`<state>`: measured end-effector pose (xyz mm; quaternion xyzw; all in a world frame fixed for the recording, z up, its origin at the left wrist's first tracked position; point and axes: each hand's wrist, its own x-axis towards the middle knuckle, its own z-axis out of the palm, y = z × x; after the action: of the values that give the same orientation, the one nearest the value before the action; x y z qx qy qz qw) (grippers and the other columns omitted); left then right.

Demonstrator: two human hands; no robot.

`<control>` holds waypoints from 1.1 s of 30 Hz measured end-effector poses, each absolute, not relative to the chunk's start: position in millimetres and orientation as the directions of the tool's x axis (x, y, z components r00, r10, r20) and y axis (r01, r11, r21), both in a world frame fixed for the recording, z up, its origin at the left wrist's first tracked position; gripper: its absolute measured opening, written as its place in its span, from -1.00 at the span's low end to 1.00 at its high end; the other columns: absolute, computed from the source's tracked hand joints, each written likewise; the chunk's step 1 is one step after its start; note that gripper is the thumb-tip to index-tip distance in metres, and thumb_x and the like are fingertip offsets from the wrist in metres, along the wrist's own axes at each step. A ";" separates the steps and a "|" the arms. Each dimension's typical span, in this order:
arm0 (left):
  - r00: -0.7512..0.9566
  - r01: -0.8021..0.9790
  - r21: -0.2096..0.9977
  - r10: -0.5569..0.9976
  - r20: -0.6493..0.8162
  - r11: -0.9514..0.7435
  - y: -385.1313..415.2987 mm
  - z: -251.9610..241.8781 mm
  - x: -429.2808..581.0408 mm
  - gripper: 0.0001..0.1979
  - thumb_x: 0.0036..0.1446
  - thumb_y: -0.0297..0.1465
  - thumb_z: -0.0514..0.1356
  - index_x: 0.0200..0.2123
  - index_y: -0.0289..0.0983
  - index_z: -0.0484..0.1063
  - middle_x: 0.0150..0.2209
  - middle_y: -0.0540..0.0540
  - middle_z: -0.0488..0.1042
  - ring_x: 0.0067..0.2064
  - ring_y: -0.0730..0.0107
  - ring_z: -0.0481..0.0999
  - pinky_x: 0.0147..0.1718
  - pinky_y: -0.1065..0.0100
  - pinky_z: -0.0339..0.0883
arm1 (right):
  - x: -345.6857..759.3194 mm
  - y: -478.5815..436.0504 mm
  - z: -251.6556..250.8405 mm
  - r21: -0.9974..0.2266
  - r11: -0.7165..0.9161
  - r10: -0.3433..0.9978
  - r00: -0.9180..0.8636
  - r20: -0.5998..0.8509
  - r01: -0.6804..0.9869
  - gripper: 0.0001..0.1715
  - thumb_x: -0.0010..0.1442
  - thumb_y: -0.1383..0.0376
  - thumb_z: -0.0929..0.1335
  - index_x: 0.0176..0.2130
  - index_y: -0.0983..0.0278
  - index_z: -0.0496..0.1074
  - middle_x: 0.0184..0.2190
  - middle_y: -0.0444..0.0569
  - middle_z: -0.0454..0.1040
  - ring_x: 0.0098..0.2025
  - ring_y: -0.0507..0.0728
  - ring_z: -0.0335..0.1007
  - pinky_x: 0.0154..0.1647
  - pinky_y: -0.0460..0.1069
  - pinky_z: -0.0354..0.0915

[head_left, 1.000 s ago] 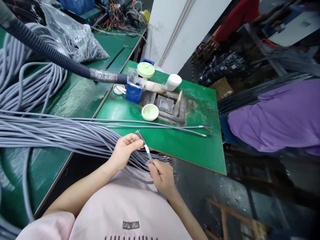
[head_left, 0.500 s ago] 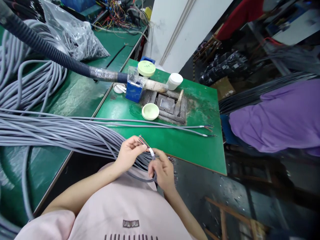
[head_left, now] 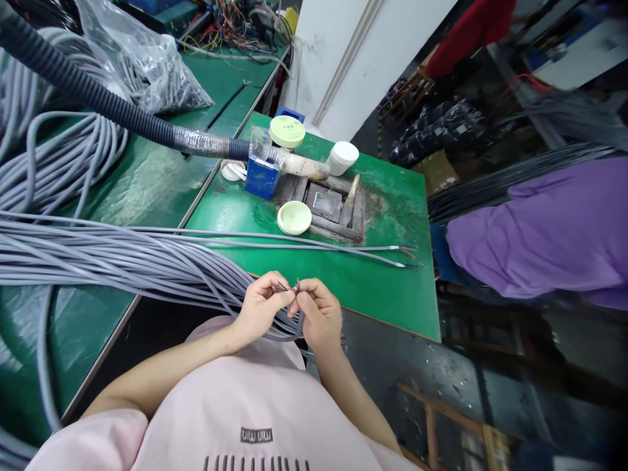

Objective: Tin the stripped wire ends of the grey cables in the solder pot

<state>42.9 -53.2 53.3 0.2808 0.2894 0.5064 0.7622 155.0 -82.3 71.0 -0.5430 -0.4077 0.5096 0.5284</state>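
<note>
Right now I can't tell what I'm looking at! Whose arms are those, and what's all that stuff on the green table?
There's no robot here: they belong to a person working with bare hands. The camera is worn on that person's head, looking forward and down, so you see roughly what they see.

The left hand and right hand come close together, and their fingers pinch some thin wires. A grey cable curves up to the right hand.

On the green table beyond lie two loose cables with wire ends showing. There's also a pale green dish, a white tub and a blue box. A dark ribbed hose reaches in from the left, above a big cable bundle.
</note>
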 end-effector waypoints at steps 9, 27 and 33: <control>0.374 -0.598 0.683 0.900 -0.223 0.418 -49.3 51.7 41.0 -0.91 -0.04 -0.42 0.24 -0.51 -0.27 0.37 -0.57 0.06 0.34 -0.52 0.50 0.33 -0.46 0.41 0.23 | 170.9 -69.4 84.7 -0.977 -0.212 0.976 -0.051 -0.213 0.021 -0.72 0.06 0.12 0.43 -0.39 0.24 0.34 -0.54 -0.13 0.43 -0.50 0.04 0.36 -0.41 -0.04 0.33; 0.384 -0.572 0.689 0.887 -0.256 0.446 -40.0 53.8 35.9 -0.74 -0.19 -0.26 0.42 -0.52 -0.31 0.49 -0.53 -0.02 0.52 -0.46 0.46 0.46 -0.38 0.40 0.36 | 185.7 -63.2 92.8 -0.951 0.025 0.996 -0.092 -0.003 0.307 -0.88 0.12 0.23 0.40 -0.40 0.22 0.41 -0.45 -0.10 0.41 -0.37 0.08 0.35 -0.31 0.00 0.31; 0.334 -0.553 0.717 0.901 -0.276 0.425 -39.8 57.2 38.7 -0.77 -0.18 -0.28 0.41 -0.53 -0.31 0.50 -0.52 -0.03 0.53 -0.45 0.44 0.48 -0.36 0.37 0.38 | 187.8 -57.1 99.3 -0.915 0.215 0.976 -0.096 0.193 0.340 -0.96 0.17 0.31 0.37 -0.35 0.19 0.45 -0.40 -0.04 0.47 -0.29 0.13 0.40 -0.25 0.07 0.33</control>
<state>38.7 -39.8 57.2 0.2593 0.3356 0.4695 0.7744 187.8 -57.1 99.3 -0.5105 -0.6449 0.3635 0.4374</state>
